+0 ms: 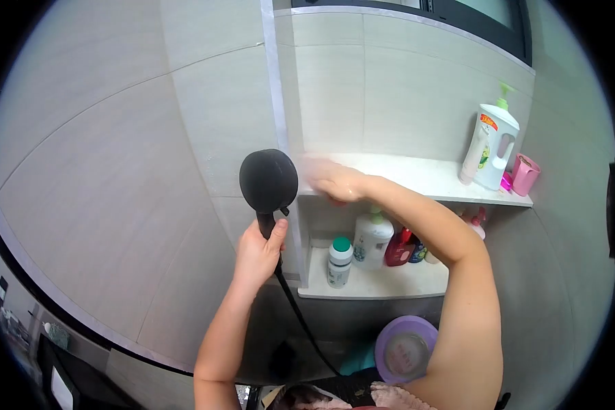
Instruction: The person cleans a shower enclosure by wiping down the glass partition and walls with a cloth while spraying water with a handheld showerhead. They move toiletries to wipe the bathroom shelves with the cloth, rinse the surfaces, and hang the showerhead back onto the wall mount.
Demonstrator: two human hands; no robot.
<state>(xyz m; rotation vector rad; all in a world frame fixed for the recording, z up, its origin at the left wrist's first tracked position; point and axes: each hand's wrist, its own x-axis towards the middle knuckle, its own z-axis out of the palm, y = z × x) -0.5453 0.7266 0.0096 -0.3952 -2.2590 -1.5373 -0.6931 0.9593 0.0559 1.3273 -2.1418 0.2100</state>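
My left hand is wrapped round the handle of a black shower head, held upright before the tiled wall. Its black hose runs down from the hand towards my body. My right hand is at the left end of the white upper shelf, near the wall edge. Motion smears its fingers, so I cannot tell whether they hold anything or touch the shelf. Below that hand, on the lower shelf, stand a green-capped white bottle and a white pump bottle.
A large white pump bottle, a pale tube and a pink cup stand at the upper shelf's right end. Red bottle and others sit lower, partly behind my right arm. A purple basin is below.
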